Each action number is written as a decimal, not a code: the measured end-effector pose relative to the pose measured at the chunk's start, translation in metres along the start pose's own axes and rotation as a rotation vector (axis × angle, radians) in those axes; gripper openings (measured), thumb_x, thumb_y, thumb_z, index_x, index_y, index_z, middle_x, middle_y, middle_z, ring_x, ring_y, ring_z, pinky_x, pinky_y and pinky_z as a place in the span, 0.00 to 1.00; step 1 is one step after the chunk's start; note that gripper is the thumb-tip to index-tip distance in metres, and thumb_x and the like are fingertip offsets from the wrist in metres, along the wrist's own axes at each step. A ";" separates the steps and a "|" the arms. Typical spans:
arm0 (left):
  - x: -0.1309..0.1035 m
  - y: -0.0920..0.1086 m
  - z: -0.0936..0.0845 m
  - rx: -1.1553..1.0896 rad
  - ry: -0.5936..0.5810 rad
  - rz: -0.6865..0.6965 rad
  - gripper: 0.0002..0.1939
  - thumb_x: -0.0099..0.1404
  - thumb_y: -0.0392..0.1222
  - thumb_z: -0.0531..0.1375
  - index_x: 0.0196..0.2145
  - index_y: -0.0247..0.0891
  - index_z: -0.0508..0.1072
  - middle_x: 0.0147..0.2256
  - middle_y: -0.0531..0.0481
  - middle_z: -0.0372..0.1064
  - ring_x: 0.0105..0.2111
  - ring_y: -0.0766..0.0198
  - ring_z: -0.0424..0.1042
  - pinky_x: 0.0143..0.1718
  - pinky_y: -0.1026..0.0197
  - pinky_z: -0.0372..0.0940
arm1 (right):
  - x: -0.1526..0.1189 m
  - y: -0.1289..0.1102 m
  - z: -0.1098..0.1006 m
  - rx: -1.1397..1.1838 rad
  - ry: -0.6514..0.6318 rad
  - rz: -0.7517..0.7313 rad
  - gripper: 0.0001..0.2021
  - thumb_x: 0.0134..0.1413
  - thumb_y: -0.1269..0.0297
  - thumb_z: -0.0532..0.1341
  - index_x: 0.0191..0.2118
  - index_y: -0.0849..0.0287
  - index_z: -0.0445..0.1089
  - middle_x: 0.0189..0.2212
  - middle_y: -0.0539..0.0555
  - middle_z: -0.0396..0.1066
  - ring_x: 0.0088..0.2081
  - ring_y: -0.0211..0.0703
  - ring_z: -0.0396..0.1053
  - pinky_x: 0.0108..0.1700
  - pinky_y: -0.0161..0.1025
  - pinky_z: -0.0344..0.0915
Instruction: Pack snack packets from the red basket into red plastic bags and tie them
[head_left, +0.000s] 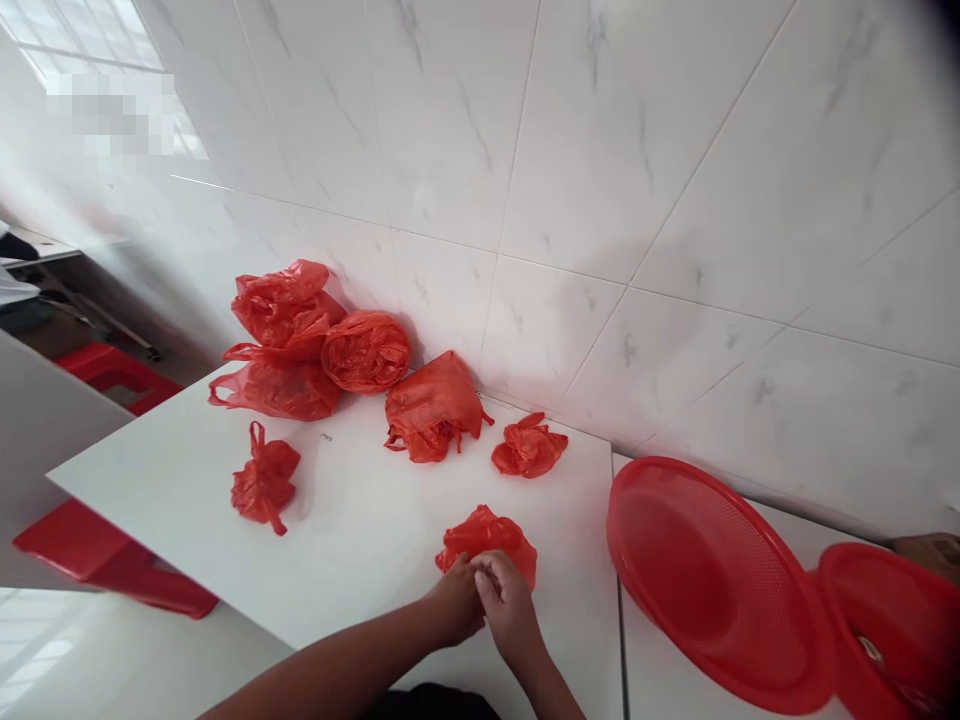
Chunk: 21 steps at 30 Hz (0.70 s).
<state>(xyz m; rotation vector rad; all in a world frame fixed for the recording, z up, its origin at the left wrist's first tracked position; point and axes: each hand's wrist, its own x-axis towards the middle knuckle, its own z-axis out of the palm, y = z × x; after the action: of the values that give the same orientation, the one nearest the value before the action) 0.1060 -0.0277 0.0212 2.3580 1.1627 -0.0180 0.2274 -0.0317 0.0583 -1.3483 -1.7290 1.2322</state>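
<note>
A small red plastic bag (491, 530) lies on the white table in front of me, bunched up, with its near side hidden by my hands. My left hand (456, 603) is closed at the bag's near edge. Beside it, touching, my right hand (506, 600) is closed too, thumb pressed against the fingers. Both hands appear to grip the bag's gathered part, which their fingers mostly cover. A little beyond lies another small crumpled red bag (529, 446). Farther left, a knotted red bag (264, 478) rests apart from the others.
Fuller red bags (435, 405) and a pile of red bags (281, 345) sit along the tiled wall (450, 180). At right, a red plastic strainer basket (697, 580) leans beside another red container (892, 610). Red stools (112, 560) stand left of the white table (360, 540).
</note>
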 end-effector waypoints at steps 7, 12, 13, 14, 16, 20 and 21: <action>-0.016 -0.015 -0.024 0.079 0.006 -0.168 0.18 0.51 0.32 0.60 0.41 0.37 0.72 0.45 0.43 0.70 0.50 0.47 0.64 0.52 0.46 0.55 | -0.002 0.072 -0.033 -0.513 0.185 0.320 0.22 0.45 0.67 0.55 0.50 0.63 0.67 0.51 0.67 0.64 0.50 0.62 0.65 0.47 0.53 0.62; -0.019 -0.025 -0.037 0.087 0.115 -0.354 0.26 0.55 0.34 0.56 0.53 0.38 0.63 0.55 0.38 0.61 0.50 0.47 0.65 0.47 0.49 0.60 | -0.013 0.081 -0.063 -0.643 0.254 0.456 0.23 0.50 0.61 0.52 0.50 0.68 0.66 0.47 0.70 0.65 0.47 0.63 0.65 0.42 0.52 0.63; -0.018 -0.024 -0.038 0.074 0.120 -0.371 0.27 0.56 0.35 0.56 0.54 0.39 0.62 0.55 0.38 0.61 0.48 0.48 0.66 0.45 0.50 0.61 | -0.014 0.078 -0.066 -0.646 0.248 0.463 0.23 0.49 0.62 0.51 0.51 0.66 0.66 0.48 0.68 0.65 0.47 0.61 0.66 0.42 0.51 0.63; -0.015 -0.022 -0.039 0.058 0.111 -0.385 0.28 0.57 0.35 0.56 0.56 0.40 0.60 0.53 0.39 0.63 0.46 0.50 0.68 0.43 0.52 0.62 | -0.014 0.073 -0.069 -0.644 0.242 0.462 0.24 0.49 0.62 0.52 0.51 0.64 0.66 0.49 0.66 0.66 0.48 0.59 0.65 0.43 0.50 0.63; -0.010 -0.017 -0.041 0.022 0.070 -0.402 0.31 0.58 0.36 0.54 0.60 0.40 0.54 0.47 0.39 0.68 0.40 0.51 0.71 0.39 0.53 0.63 | -0.013 0.061 -0.070 -0.641 0.246 0.434 0.23 0.49 0.62 0.51 0.52 0.60 0.66 0.50 0.62 0.66 0.51 0.57 0.64 0.46 0.49 0.62; 0.001 -0.005 -0.044 -0.074 0.089 -0.403 0.35 0.58 0.32 0.50 0.63 0.42 0.49 0.40 0.42 0.72 0.36 0.52 0.72 0.34 0.56 0.64 | -0.003 0.034 -0.063 -0.560 0.236 0.335 0.22 0.57 0.58 0.45 0.51 0.59 0.67 0.50 0.58 0.68 0.52 0.49 0.64 0.50 0.43 0.61; 0.004 -0.003 -0.045 -0.100 0.104 -0.391 0.35 0.57 0.31 0.50 0.63 0.43 0.49 0.41 0.42 0.71 0.37 0.53 0.72 0.34 0.57 0.64 | 0.000 0.030 -0.061 -0.542 0.210 0.324 0.22 0.59 0.58 0.43 0.51 0.59 0.66 0.50 0.57 0.68 0.51 0.47 0.65 0.49 0.41 0.61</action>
<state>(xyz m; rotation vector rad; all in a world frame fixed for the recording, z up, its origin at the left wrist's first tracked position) 0.0969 -0.0037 0.0585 2.0338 1.6196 0.0282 0.2921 -0.0120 0.0537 -2.0585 -1.8095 0.7560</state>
